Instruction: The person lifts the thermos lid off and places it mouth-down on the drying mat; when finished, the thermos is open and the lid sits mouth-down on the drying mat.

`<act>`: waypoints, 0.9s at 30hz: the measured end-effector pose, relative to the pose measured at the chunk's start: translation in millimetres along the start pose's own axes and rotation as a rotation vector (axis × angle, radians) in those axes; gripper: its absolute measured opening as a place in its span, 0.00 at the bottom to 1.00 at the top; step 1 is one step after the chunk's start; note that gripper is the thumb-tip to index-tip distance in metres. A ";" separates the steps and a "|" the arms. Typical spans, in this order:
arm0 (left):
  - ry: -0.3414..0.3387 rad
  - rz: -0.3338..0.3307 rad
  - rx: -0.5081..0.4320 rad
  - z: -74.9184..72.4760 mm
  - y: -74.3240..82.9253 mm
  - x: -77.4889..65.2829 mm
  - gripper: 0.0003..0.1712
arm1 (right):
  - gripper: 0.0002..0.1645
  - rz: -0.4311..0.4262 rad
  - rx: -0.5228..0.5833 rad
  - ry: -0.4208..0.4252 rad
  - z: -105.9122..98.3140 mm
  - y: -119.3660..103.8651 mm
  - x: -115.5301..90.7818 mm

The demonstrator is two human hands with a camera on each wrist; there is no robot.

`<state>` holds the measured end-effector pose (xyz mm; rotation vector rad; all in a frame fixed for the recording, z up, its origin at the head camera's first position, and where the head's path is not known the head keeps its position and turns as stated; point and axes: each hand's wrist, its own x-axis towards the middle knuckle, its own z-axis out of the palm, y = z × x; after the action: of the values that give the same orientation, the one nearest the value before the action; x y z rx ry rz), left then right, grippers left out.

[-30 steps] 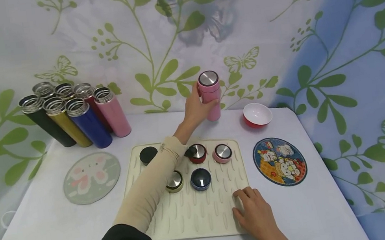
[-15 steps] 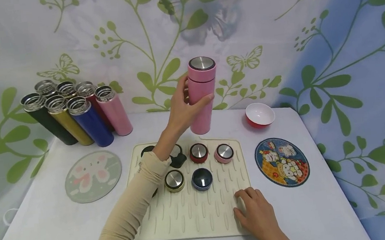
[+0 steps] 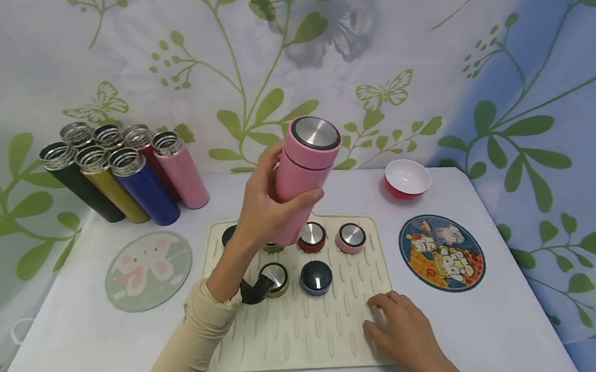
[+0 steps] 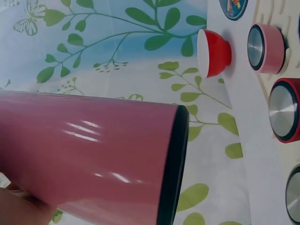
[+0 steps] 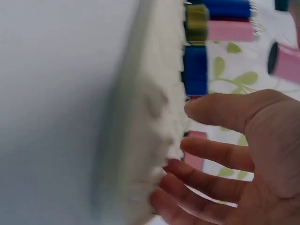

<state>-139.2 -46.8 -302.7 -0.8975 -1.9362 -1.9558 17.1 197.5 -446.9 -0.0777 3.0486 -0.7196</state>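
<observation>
My left hand (image 3: 256, 209) grips a pink thermos (image 3: 302, 176) around its body, lifted above the back of the cream ribbed mat (image 3: 343, 340). Its steel-topped lid is on, and the bottle leans with its top to the right. In the left wrist view the thermos (image 4: 93, 150) fills the lower left, showing its dark base. My right hand (image 3: 405, 330) lies at the mat's right edge, fingers loosely bent around nothing. On the mat are a red lid (image 3: 312, 238), a pink lid (image 3: 350, 238), a blue lid (image 3: 316, 278) and a yellow-green lid (image 3: 274, 279); others are partly hidden by the left arm.
Several lidless thermoses, among them a blue one (image 3: 152, 193) and a pink one (image 3: 186, 177), stand close together at the back left. A round rabbit mat (image 3: 147, 270) lies left, a colourful round mat (image 3: 442, 253) right. Behind it sits a red-and-white bowl (image 3: 407, 178).
My left hand has lifted the pink thermos off the back of the table and brought it nearer, over the mat, now tilted. The right hand has stayed by the mat's edge.
</observation>
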 end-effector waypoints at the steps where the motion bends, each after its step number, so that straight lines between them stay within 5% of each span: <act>1: -0.012 0.010 0.033 -0.4 2.2 -5.5 0.43 | 0.19 0.009 0.042 -0.007 -4.2 -1.2 0.2; 6: -0.133 0.076 0.164 -1.2 9.1 -33.8 0.46 | 0.15 0.011 0.309 0.029 -27.8 -11.1 2.1; 11: -0.264 0.130 0.350 0.7 14.3 -61.3 0.47 | 0.17 -0.073 0.542 0.056 -56.1 -26.4 0.4; 18: -0.309 0.141 0.532 2.7 21.0 -90.9 0.46 | 0.31 -0.257 0.827 0.005 -84.1 -45.2 -3.2; 22: -0.306 0.202 0.627 5.6 19.9 -104.5 0.46 | 0.32 -0.262 0.830 -0.008 -87.4 -55.7 -1.3; 27: -0.303 0.277 0.780 12.6 14.7 -119.2 0.45 | 0.28 -0.149 0.671 0.013 -81.8 -71.9 3.5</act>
<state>-34.6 -64.9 -360.3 -1.1587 -2.2962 -0.8136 15.3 169.6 -341.5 -0.2891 2.6536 -1.6980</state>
